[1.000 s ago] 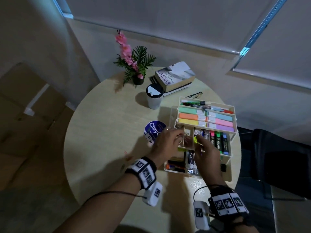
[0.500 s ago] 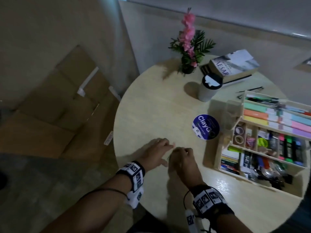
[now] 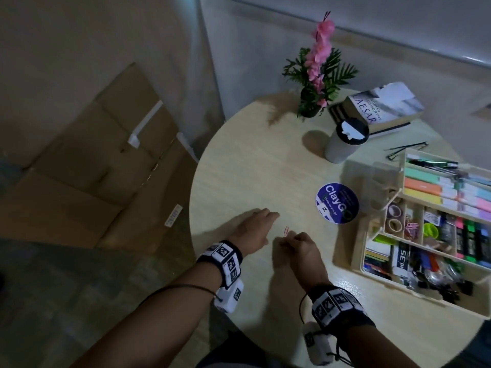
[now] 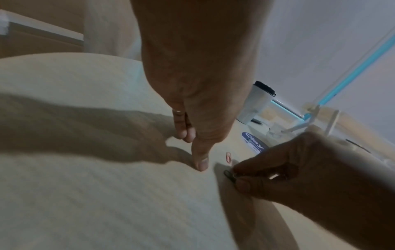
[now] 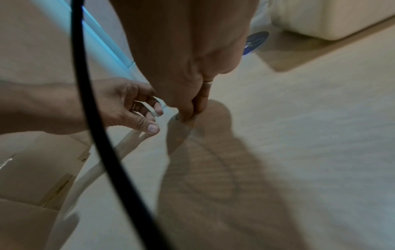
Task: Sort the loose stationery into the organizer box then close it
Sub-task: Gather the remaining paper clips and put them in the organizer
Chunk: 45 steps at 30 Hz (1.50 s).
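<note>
The open cream organizer box (image 3: 351, 257) stands at the right of the round table, its tiers full of markers, clips and tape rolls. My right hand (image 3: 288, 241) is left of the box, low over the table, and pinches a small dark paper clip (image 4: 229, 175) between thumb and finger. A pink paper clip (image 3: 286, 231) lies loose on the table just beyond those fingers, also seen as the pink clip (image 4: 228, 157). My left hand (image 3: 265, 224) rests beside it, fingers straight, thumb tip (image 4: 201, 165) touching the wood and holding nothing.
A blue round ClayGo label (image 3: 337, 203) lies between my hands and the box. Behind it are a lidded cup (image 3: 345, 140), stacked books (image 3: 382, 107), a potted pink flower (image 3: 317, 83) and thin black wire items (image 3: 406, 150). The table edge (image 3: 191, 208) is left; cardboard boxes (image 3: 93, 160) lie below.
Both hands left the organizer box and came to the table's near left part as my head turned left. The right hand now pinches a dark clip; the pink clip lies uncovered.
</note>
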Motion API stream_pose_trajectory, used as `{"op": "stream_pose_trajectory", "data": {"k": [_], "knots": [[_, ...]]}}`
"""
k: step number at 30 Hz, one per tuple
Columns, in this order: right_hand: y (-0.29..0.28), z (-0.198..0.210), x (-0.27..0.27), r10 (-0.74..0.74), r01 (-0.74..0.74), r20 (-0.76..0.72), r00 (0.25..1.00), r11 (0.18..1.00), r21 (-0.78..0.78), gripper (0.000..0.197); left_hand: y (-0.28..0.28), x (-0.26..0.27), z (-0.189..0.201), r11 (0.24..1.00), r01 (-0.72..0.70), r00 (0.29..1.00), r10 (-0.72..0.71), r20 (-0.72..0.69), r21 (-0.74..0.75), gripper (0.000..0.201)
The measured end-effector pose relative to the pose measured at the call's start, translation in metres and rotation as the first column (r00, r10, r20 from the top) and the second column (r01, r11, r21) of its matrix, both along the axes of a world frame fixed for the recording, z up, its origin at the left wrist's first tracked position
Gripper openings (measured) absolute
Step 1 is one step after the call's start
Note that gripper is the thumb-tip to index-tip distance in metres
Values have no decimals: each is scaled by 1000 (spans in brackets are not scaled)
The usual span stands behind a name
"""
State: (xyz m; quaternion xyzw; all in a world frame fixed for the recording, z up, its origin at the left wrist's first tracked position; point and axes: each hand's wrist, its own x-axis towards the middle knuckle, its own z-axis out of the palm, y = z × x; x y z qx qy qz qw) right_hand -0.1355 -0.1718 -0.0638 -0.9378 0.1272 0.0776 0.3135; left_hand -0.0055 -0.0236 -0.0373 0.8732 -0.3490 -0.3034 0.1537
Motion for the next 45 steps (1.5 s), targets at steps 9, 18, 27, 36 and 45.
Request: {"op": "stream_pose_trajectory", "data": {"k": [9,18,27,36,45], "knots": [[-18,-2,6,250,-256,-56,967,938,-232,23,-28,1,14,972,229,964,-234,124,53,13],[-63,8,-4,-183,185,-47,982,980,69,23,-21,-7,2,983,147,979,-129,157,-110,14],[-101,84,-58,-568,453,-38,822,613,648,24,-56,-45,8,972,233,969,-228,100,-41,16],[-215,98,-72,-773,648,126,622,598,471,24,-89,-49,37,970,71,995,-86,52,231,10],[-252,96,-60,-553,507,79,829,804,310,13,-112,-63,54,953,-301,951,303,-59,39,13]]}}
